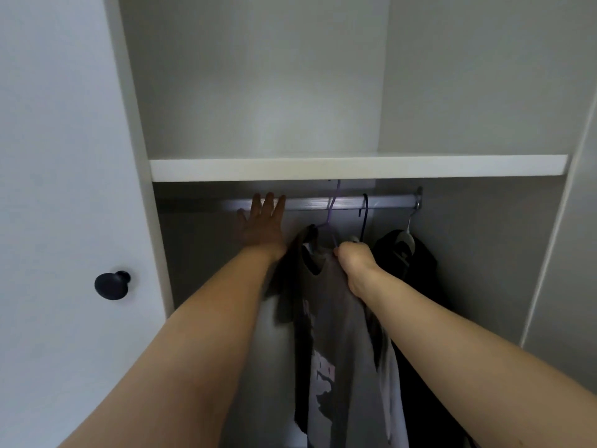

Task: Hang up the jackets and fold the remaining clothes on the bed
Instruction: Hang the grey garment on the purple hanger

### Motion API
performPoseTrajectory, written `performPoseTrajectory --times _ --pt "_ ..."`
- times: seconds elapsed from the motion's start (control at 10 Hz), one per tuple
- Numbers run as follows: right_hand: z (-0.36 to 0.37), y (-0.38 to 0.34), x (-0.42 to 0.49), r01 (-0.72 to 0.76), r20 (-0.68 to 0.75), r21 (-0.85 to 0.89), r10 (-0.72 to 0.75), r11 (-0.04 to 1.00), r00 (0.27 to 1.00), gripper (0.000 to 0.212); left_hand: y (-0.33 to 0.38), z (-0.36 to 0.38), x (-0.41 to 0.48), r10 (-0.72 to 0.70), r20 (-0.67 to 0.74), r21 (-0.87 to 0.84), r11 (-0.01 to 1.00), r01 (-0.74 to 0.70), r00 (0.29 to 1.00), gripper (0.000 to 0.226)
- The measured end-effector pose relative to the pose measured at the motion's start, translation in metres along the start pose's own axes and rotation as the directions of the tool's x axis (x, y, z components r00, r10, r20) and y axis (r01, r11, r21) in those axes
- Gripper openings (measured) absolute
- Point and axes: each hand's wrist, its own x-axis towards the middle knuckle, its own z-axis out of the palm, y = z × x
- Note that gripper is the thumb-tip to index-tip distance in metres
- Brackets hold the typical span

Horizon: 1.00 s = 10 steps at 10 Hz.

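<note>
From the head view, both bare arms reach far into an open wardrobe. The left hand [263,223] is spread with straight fingers, its fingertips up against the metal rail [316,202] under the white shelf [355,168]. It holds nothing.

Just to its right, the right hand [355,266] is curled tight, gripping the shoulder of a grey printed garment [336,334] on a purple hanger [332,208]. The hanger's hook crosses the rail, though whether it rests on it I cannot tell. The garment hangs down between the arms.

Further right, a black hanger [365,215] loops over the rail, and a dark garment [423,270] hangs near the rail's right end. A black knob [111,285] sits on the white door [48,156] at left.
</note>
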Motion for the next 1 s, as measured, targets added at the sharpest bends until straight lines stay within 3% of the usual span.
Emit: performPoseTrajectory --times 0.1,0.3,0.4,0.5,0.6,0.8,1.0 --pt "0.002 0.0 -0.004 0.014 0.007 -0.044 -0.014 0.999 1.0 0.038 -0.003 0.004 0.001 0.014 -0.023 -0.059 0.998 -0.016 1.0 0.093" --pt "0.01 0.024 0.005 -0.077 -0.022 -0.161 0.075 0.984 0.997 0.038 -0.006 0.003 0.002 0.05 -0.025 0.024 0.999 -0.049 0.998 0.095" --pt "0.014 0.028 0.007 -0.018 0.082 -0.222 0.037 0.975 0.996 0.031 -0.006 -0.001 0.003 0.049 -0.001 0.024 0.999 -0.049 0.999 0.096" --pt "0.016 0.034 0.002 0.147 0.093 -0.293 -0.125 0.945 0.988 0.023 -0.008 -0.001 0.004 0.056 0.005 0.027 0.998 -0.056 0.998 0.097" --pt "0.019 0.048 -0.002 0.245 0.007 -0.33 -0.258 0.911 0.966 0.018 -0.012 -0.005 0.006 0.07 0.021 0.002 0.998 -0.07 0.997 0.097" --pt "0.022 0.06 0.0 0.305 0.083 -0.388 -0.297 0.87 0.951 0.033 -0.011 -0.011 0.005 0.079 0.076 -0.016 0.997 -0.078 0.994 0.098" --pt "0.019 0.072 -0.01 0.324 0.126 -0.442 -0.3 0.836 0.946 0.015 -0.008 -0.019 -0.011 0.042 0.2 -0.016 0.999 -0.04 0.979 0.097"
